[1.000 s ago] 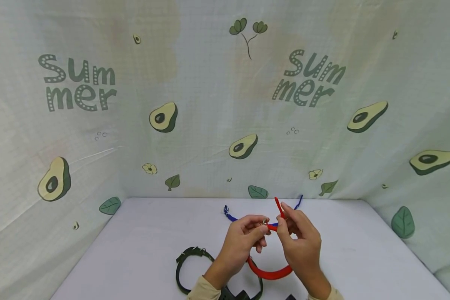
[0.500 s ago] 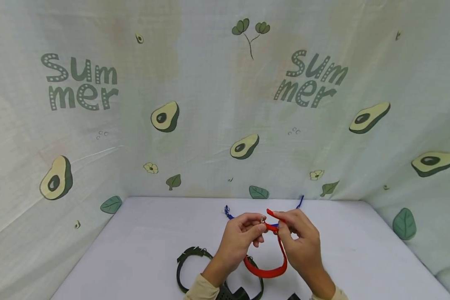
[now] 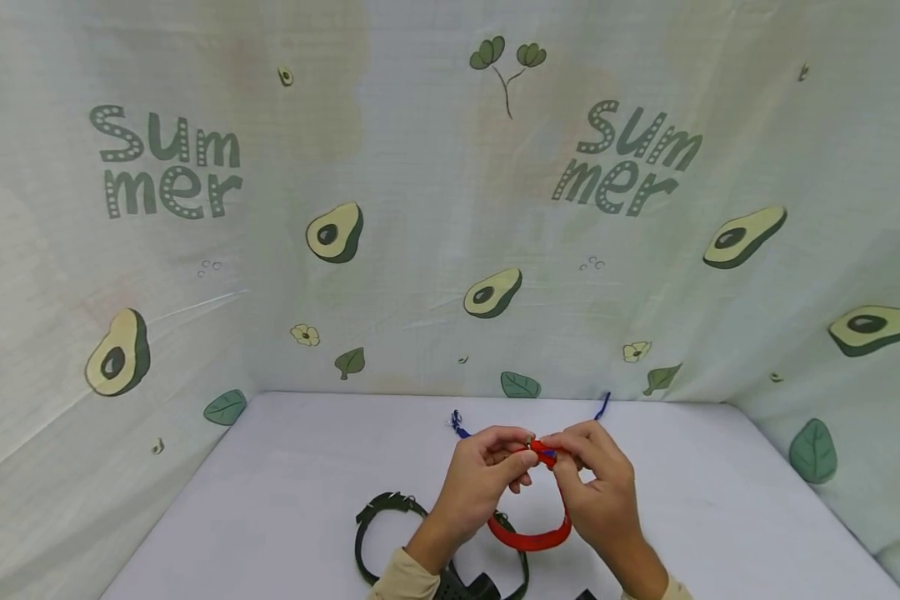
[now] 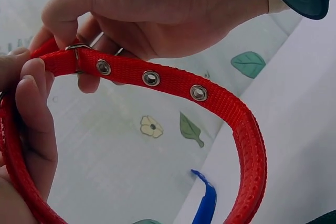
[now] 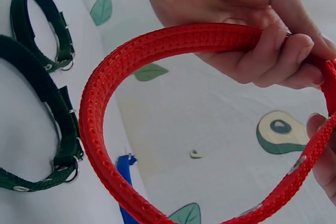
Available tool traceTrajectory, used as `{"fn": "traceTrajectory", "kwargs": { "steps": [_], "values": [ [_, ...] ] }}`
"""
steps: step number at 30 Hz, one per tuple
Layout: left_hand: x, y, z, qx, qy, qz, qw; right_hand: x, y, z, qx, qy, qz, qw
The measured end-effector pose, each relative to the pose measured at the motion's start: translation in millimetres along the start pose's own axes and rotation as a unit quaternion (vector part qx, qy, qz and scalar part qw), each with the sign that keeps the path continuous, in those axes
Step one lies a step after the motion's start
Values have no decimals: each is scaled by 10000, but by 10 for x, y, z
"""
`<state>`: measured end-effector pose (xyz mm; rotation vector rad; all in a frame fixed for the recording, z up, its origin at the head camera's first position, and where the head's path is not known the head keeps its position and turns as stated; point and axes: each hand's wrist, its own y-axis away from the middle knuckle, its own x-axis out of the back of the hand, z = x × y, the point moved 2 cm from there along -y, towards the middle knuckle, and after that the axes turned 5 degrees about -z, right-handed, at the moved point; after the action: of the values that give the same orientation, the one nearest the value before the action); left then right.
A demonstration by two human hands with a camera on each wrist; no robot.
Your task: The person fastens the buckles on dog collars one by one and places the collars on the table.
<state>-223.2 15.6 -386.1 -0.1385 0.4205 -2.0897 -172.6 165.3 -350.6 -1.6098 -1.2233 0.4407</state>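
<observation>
Both hands hold a red woven collar (image 3: 528, 537) above the white table (image 3: 285, 492); its loop hangs down between the wrists. My left hand (image 3: 521, 454) pinches the end with the metal buckle (image 4: 79, 51). My right hand (image 3: 558, 457) pinches the strap end with the metal eyelets (image 4: 151, 78) right against that buckle. In the left wrist view the red collar (image 4: 226, 108) arcs from my left fingers (image 4: 34, 114) up under the right hand (image 4: 157, 9). In the right wrist view the red collar (image 5: 102, 103) runs under the left hand (image 5: 236, 30).
Two dark green collars (image 3: 386, 533) lie on the table at my left forearm, also shown as dark green collars (image 5: 39, 30) in the right wrist view. A blue collar (image 3: 459, 427) lies behind the hands. Avocado-print cloth walls (image 3: 420, 208) enclose the table on three sides.
The red strap's free end, which stuck up from my right hand, has come down to the buckle. The hands have drawn together and the loop has tightened.
</observation>
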Motion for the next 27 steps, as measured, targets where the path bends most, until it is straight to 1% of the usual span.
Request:
{"fn": "traceTrajectory", "kwargs": {
  "steps": [3,8,12,14,16,18,19,21,25,27],
  "values": [
    [-11,4,5,64,-14,27,10000,-17,14,-3,134,184,105,9997],
    [-31,66,-13,378,4,251,9990,-66,87,-2,111,336,182,9992],
    [-51,79,-47,482,-21,384,9981,-95,173,109,50,479,244,9985],
    [-53,61,-59,483,-61,441,9978,-102,212,190,-250,416,177,9987],
    [-45,38,-71,513,-74,494,9974,-98,237,267,-778,211,49,9967],
    [-33,19,-76,557,-118,549,9969,-91,247,314,-1415,-70,-135,9898],
    [-26,12,-79,582,-159,573,9965,-88,248,329,-1746,-252,-249,9840],
    [-14,7,-80,583,-216,589,9963,-82,237,347,-2239,-584,-508,9715],
    [-10,8,-75,423,-290,385,9979,-80,202,364,-2868,-972,-1246,9449],
    [-12,11,-70,332,-272,260,9987,-76,186,376,-3154,-1063,-1518,9307]
  ]
}}
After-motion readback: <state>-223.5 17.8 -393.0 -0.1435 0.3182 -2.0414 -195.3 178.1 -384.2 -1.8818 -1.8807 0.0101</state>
